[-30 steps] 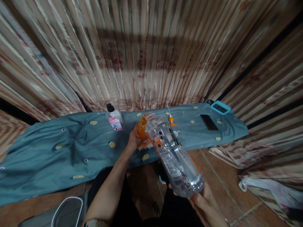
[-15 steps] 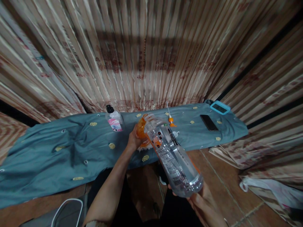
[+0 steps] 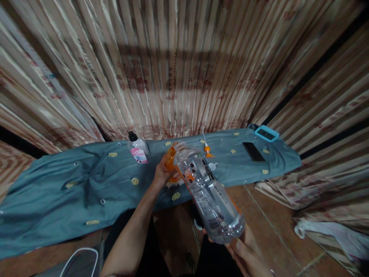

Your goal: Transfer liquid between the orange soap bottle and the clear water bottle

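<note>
Currently, the left hand [image 3: 163, 171] is wrapped around an orange-tinted bottle [image 3: 170, 158], gripping it above the near middle of a bench draped with a blue-green cloth [image 3: 121, 196] patterned with yellow motifs. The right hand [image 3: 241, 247] grips the base end of a large clear plastic bottle [image 3: 209, 198], its fingers closed around the bottom. That clear bottle is tilted, its base near and to the right, its neck end pointing far and left, right up against the top of the orange-tinted bottle; whether the two mouths actually touch cannot be made out. Just below the left hand's bottle, an orange and white item [image 3: 175, 180] with a ragged edge is partly hidden.

To the left, toward the far edge of the cloth, stands a clear bottle with a pink label and black cap [image 3: 139, 151]. Right of the hands lie an orange pump head [image 3: 208, 151] with its tube pointing far and, nearer, a small white cap [image 3: 212, 166]. Farther right rests a black smartphone [image 3: 253, 152], with a blue-framed device [image 3: 266, 133] just beyond it. Pleated, patterned curtains [image 3: 175, 69] hang behind the bench.
</note>
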Demonstrator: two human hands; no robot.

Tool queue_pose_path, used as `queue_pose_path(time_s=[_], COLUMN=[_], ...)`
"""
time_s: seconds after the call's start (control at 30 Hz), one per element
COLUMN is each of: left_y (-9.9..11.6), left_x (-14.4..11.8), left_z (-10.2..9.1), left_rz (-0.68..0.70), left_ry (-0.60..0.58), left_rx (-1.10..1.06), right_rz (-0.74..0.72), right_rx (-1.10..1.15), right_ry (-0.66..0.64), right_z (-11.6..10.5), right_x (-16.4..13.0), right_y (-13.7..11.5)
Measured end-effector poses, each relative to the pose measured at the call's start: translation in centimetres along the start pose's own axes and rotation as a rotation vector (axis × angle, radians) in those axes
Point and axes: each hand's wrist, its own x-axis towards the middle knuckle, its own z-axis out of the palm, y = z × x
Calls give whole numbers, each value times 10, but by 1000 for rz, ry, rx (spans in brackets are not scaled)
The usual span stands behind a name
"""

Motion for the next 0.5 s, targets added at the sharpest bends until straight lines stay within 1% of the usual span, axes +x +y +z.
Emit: queue_pose_path(time_s=[0.13, 0.23, 0.37, 0.43, 0.5], left_y=[4, 6, 6, 6, 6], left_x=[-1, -3, -4, -4, -4], left_z=[0, -1, -3, -3, -2], left_rz=[-12, -19, -30, -33, -32], left_ry=[3, 5, -4, 0, -5], left_rx=[-52, -73, -136, -160, -175], right_rz=[11, 9, 27, 40, 55], right_rx=[38, 65, 58, 51, 61], right_ry=[-21, -81, -186, -210, -205], right_z=[1, 1, -7, -11, -11], right_x=[0, 3, 7, 8, 7], right_y=[0, -1, 0, 1, 0])
